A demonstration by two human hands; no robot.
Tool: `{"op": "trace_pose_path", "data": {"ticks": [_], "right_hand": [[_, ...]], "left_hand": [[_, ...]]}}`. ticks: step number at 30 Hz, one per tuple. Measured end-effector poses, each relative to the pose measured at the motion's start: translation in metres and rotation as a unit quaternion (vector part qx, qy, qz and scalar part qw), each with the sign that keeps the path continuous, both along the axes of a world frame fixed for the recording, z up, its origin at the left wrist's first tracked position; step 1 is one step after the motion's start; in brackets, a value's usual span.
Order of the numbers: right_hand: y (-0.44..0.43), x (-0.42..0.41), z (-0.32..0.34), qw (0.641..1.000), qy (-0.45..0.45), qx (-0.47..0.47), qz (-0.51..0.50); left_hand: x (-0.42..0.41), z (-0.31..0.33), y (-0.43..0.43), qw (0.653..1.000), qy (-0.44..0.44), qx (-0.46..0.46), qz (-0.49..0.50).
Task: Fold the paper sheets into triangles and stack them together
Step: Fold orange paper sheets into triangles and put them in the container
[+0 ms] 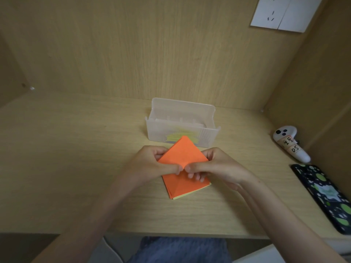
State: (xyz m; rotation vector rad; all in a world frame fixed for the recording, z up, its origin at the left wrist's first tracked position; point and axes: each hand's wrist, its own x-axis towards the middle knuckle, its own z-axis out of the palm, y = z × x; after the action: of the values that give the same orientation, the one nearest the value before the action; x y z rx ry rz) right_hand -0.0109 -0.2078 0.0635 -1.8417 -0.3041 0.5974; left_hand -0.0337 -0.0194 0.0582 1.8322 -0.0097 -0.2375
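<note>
Fingertips of left hand point(152, 162) and right hand point(215, 166) pinch the near corner of an orange square paper sheet point(182, 153) above the orange-and-yellow paper stack point(187, 187) on the pale wooden desk point(76, 168), between a translucent plastic box point(158, 130) and the desk's front edge.

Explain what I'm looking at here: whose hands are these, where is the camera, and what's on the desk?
No machine here: a person works bare-handed, and the single picture comes from a camera on their head, looking down. The left hand and right hand each pinch an orange sheet, held over a small paper pile, orange on top with a yellow edge showing, on the wooden desk. Behind stands a clear plastic box with yellowish paper inside. To the right lie a white controller and a phone in a spotted case.
</note>
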Motion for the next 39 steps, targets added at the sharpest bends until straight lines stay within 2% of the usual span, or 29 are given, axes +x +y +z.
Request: {"op": "trace_pose_path", "data": {"ticks": [17,25,39], "right_hand": [[-0.001,-0.006,0.004,1.000,0.021,-0.012,0.000],[-0.005,-0.006,0.002,1.000,0.013,-0.017,-0.007],[-0.011,-0.007,0.002,0.999,0.021,-0.012,-0.021]], "left_hand": [[-0.003,0.004,0.012,0.998,0.049,0.031,-0.028],[-0.002,0.003,0.020,0.996,0.088,-0.035,-0.002],[-0.002,0.001,0.037,0.991,0.118,-0.068,-0.002]]}}
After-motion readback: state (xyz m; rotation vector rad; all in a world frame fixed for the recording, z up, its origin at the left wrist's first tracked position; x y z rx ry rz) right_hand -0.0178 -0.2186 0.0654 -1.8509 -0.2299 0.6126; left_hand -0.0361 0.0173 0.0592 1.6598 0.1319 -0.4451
